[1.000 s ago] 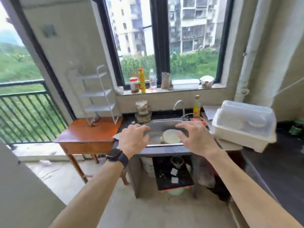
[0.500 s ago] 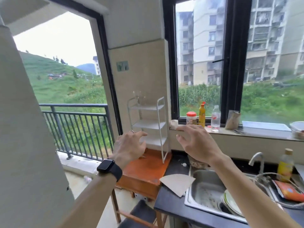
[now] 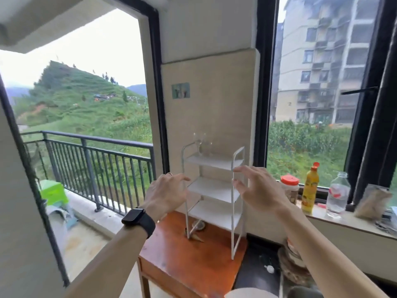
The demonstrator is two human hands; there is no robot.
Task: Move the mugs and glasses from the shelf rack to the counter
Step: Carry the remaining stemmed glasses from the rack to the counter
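Note:
A white three-tier shelf rack point(image 3: 214, 188) stands on an orange wooden table point(image 3: 193, 259) against the wall. Clear glasses point(image 3: 202, 144) stand on its top shelf, faint against the tiles; the two lower shelves look bare. My left hand point(image 3: 165, 194), with a ring and a black watch on the wrist, hovers open at the rack's left post. My right hand point(image 3: 257, 190) hovers open at the rack's right post, fingers spread. Neither hand holds anything. The dark counter point(image 3: 257, 267) begins right of the table.
On the windowsill to the right stand a red-lidded jar point(image 3: 290, 189), a yellow bottle point(image 3: 310, 189) and a clear water bottle point(image 3: 338, 195). Stacked items point(image 3: 294, 263) sit on the counter corner. A balcony railing point(image 3: 96, 164) lies to the left.
The view has swung from the sink to the rack and come closer. Both hands have risen from the sink edge to either side of the rack's middle shelves.

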